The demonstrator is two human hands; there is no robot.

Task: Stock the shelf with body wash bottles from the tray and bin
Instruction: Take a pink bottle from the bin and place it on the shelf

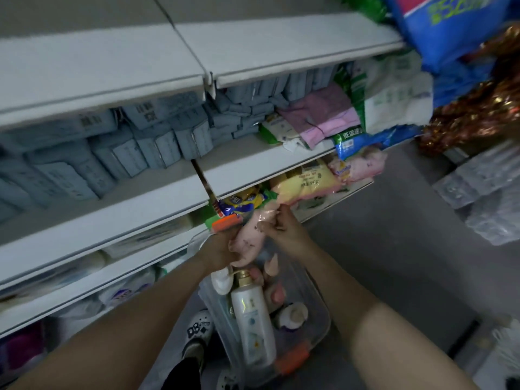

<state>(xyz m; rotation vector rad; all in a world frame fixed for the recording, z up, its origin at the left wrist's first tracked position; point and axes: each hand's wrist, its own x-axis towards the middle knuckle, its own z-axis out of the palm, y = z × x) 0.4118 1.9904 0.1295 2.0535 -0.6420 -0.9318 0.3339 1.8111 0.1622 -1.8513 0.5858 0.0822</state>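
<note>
Both hands are up over the clear bin [318,330], sharing a pink plastic pack [250,237]: left hand [218,249] curled around its lower end, right hand [281,229] pinching the top. A white body wash bottle [253,319] lies in the bin, right below the pack. The shelf [107,218] sits left of the bin.

Both arms reach forward and down, left hand [218,250] and right hand [281,229] close together, fingers curled.

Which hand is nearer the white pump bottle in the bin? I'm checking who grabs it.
Left. The left hand is just above the white pump bottle; the right hand is higher, gripping the pink package.
</note>
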